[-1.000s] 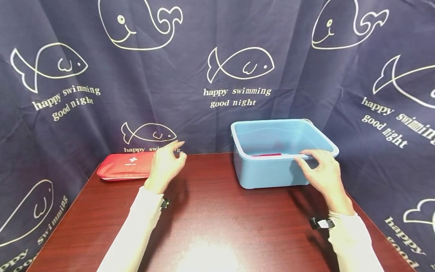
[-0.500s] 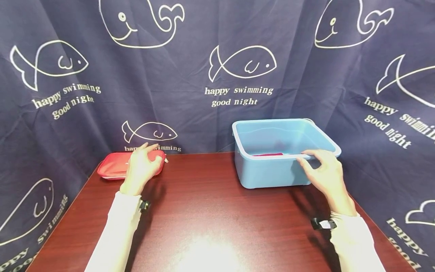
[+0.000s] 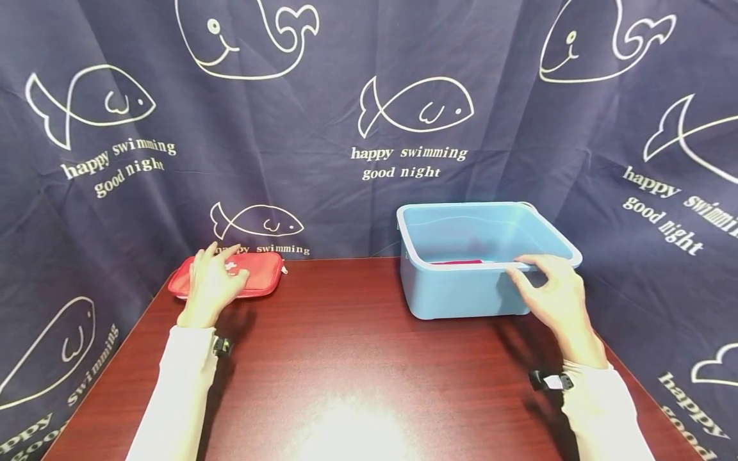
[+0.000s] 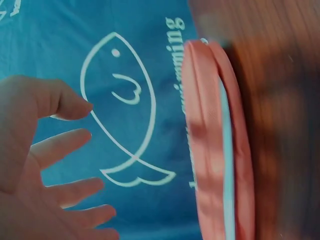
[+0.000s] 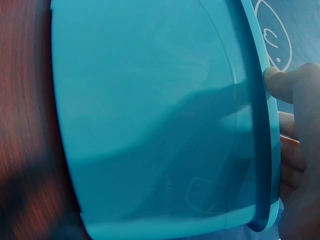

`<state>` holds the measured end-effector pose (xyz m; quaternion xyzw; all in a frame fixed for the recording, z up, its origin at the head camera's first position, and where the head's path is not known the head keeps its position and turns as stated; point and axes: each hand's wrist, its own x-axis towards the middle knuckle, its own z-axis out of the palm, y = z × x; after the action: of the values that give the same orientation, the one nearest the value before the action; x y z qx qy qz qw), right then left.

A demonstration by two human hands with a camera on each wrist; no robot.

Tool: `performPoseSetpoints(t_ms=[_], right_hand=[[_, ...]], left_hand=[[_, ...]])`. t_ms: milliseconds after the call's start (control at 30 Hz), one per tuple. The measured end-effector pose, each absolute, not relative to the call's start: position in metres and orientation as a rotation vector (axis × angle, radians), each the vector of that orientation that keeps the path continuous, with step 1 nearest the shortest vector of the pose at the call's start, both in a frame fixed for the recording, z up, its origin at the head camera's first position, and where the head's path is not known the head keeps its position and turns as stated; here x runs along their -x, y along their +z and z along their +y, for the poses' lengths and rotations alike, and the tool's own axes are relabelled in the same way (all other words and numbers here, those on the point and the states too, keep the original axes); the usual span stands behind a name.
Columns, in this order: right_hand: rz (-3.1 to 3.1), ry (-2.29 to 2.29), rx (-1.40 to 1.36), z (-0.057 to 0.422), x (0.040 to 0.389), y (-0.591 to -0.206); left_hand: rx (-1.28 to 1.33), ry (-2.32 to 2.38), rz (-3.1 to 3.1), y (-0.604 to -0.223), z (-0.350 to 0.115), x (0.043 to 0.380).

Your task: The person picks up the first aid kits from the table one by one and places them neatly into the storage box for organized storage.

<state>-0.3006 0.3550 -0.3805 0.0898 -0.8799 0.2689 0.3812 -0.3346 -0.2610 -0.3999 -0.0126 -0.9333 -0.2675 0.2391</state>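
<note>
Your left hand (image 3: 213,287) is near the red bag (image 3: 262,275), fingers (image 4: 62,148) apart and holding nothing. The bag lies flat on the surface (image 3: 346,339). Your right hand (image 3: 555,293) pinches the blue box (image 3: 461,296) by its near rim (image 3: 468,266), maybe to keep the box still.

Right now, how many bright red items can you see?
2: a red pouch on the table, partly blocked by the left hand in the head view, and a red item inside the blue bin. The bin's front wall may hide more.
</note>
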Motion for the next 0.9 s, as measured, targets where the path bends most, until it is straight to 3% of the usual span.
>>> performPoseSetpoints(t_ms=[900], right_hand=[[-2.244, 0.674, -0.228, 0.355, 0.301, -0.381]], left_hand=[[0.076, -0.615, -2.662, -0.423, -0.335, 0.337]])
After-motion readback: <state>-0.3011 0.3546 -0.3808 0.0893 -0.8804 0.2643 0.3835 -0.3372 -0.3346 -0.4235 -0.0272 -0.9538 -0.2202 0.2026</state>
